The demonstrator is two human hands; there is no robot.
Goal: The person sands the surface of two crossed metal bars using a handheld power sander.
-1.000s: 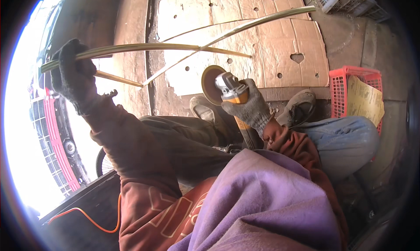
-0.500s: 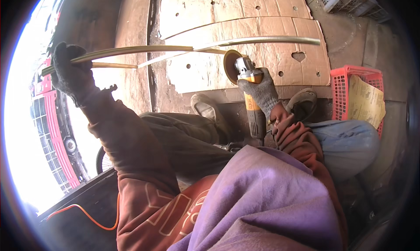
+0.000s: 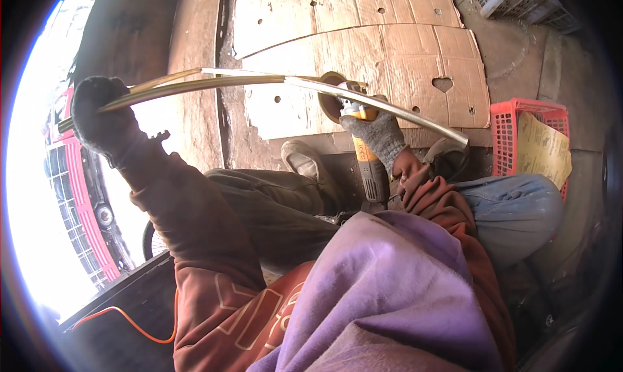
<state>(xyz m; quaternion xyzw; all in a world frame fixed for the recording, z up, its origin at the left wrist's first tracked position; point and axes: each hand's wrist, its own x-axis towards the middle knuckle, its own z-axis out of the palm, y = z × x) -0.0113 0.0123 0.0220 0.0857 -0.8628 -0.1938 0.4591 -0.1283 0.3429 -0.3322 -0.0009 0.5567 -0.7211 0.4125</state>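
My left hand (image 3: 104, 116), in a dark glove, is raised at the left and wrapped round long, thin metal strips (image 3: 214, 82). They are brass-coloured near the hand, and one silvery length (image 3: 396, 108) slants down to the right. My right hand (image 3: 376, 136), in a grey knit glove, grips a yellow-and-black angle grinder (image 3: 367, 168) with its head pointing away from me. Its round brownish disc (image 3: 329, 106) lies behind the strips; whether they touch I cannot tell. The silvery length passes over the grinder's head and partly hides it.
Flat cardboard sheets (image 3: 363, 51) with holes cover the floor ahead. At the right stands a red plastic crate (image 3: 506, 138) with a yellowish paper (image 3: 542, 151). Dark crates (image 3: 519, 5) sit at the far right. My shoe (image 3: 302, 161) and an orange cord (image 3: 133, 320) are nearby.
The silvery length's right end has swung down towards me, and the strips have turned in my left hand. My right hand and the grinder have shifted slightly left.
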